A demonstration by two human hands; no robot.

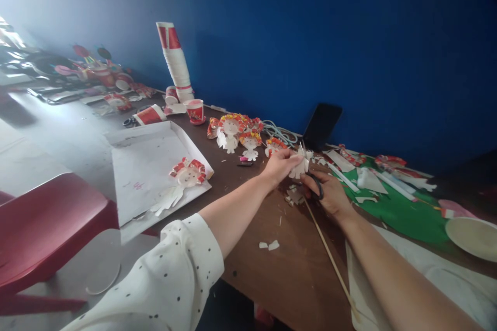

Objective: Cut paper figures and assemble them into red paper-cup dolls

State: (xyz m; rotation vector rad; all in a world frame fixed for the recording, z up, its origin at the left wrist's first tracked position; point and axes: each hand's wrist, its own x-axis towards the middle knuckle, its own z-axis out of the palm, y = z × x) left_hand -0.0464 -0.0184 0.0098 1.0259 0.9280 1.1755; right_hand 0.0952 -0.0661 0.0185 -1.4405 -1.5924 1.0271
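Note:
My left hand (282,164) pinches a white paper cutout (298,168) with a fringed lower edge, held just above the brown table (256,217). Through the black handle loops of a pair of scissors (317,186) go the fingers of my right hand (328,194). The blades meet the paper and are partly hidden by it. Below my hands lie small paper scraps (295,195), and a thin wooden stick (330,248) slants toward the table's near edge. Left of my left hand sit several paper dolls (231,132) with curled red and yellow hair.
A white box lid (155,165) at the left bears another paper doll (189,175). Behind stand a tall cup stack (176,62) and a red cup (195,111). A dark phone (322,124) leans on the blue wall. To the right, paper pieces cover a green sheet (404,220); a red chair (58,222) is at left.

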